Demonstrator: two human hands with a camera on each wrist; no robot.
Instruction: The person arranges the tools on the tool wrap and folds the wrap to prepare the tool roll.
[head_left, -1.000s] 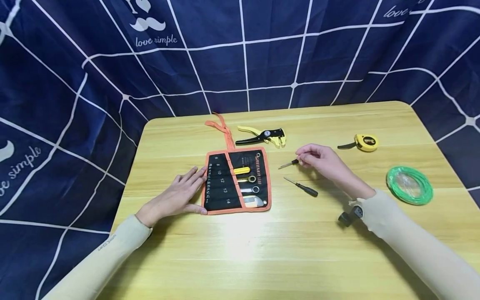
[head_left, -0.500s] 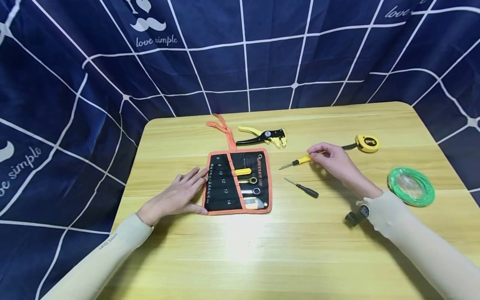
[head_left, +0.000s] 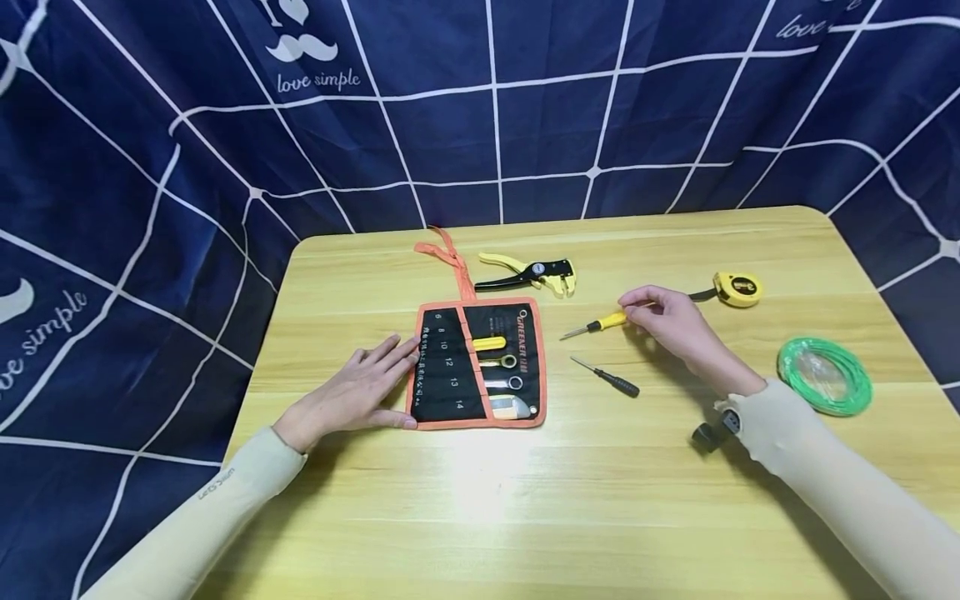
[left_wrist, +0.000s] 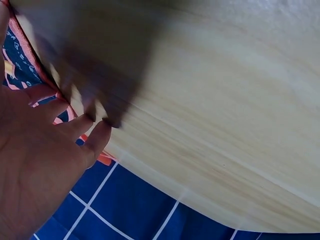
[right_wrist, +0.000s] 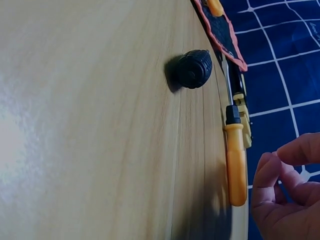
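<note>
My left hand (head_left: 358,385) lies with fingers spread against the left edge of a black tool pouch (head_left: 450,367) with orange trim. In its pockets are a yellow piece (head_left: 489,342), two ring-ended wrenches (head_left: 508,361) and a pale-bodied tool (head_left: 510,407). My right hand (head_left: 670,323) hovers by the handle end of a yellow-handled screwdriver (head_left: 613,320). In the right wrist view that screwdriver (right_wrist: 236,165) lies apart from the loosely curled fingers, and nothing shows between them. A black-handled screwdriver (head_left: 618,383) lies nearer on the table.
Yellow-and-black wire strippers (head_left: 536,272) lie behind the pouch, beside its orange tie (head_left: 459,275). At the right are a yellow tape measure (head_left: 738,288) and a coil of green wire (head_left: 825,375). Blue curtains (head_left: 540,125) hang beyond the wooden table (head_left: 480,508).
My right hand has slid back to the right, uncovering the screwdriver's yellow handle, which now lies apart from the fingers. The left hand has stayed at the pouch.
</note>
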